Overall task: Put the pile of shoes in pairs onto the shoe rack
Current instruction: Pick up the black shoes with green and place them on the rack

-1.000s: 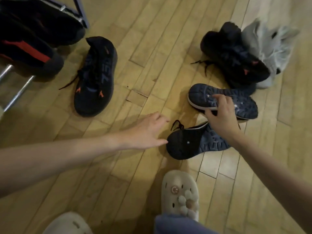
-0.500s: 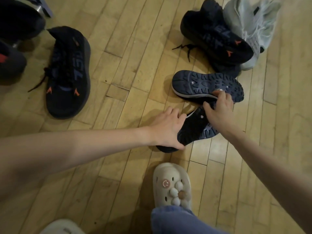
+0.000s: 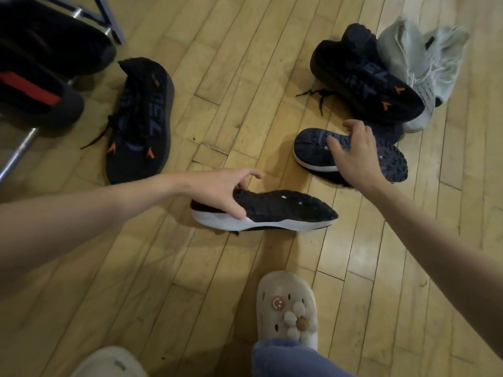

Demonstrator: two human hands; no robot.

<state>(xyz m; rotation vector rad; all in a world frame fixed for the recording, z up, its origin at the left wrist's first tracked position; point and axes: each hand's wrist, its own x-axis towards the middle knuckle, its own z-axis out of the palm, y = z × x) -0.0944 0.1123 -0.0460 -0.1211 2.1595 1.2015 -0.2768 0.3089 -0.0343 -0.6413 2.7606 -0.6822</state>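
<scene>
My left hand grips the heel end of a dark sneaker with a white sole edge, lying sole up on the wooden floor in the middle. My right hand closes over its mate, also sole up, further right. Behind it a black sneaker with orange marks leans on a grey shoe. The matching black sneaker lies at the left by the shoe rack, whose metal bars hold dark shoes.
My feet in pale clogs stand at the bottom: one with flower charms, the other at the lower left. A rack leg stands at the top left. Bare wooden floor lies between the shoe groups.
My left hand has taken hold of the nearer dark sneaker and pulled it left, apart from its mate. My right hand has moved up onto the farther sole-up sneaker.
</scene>
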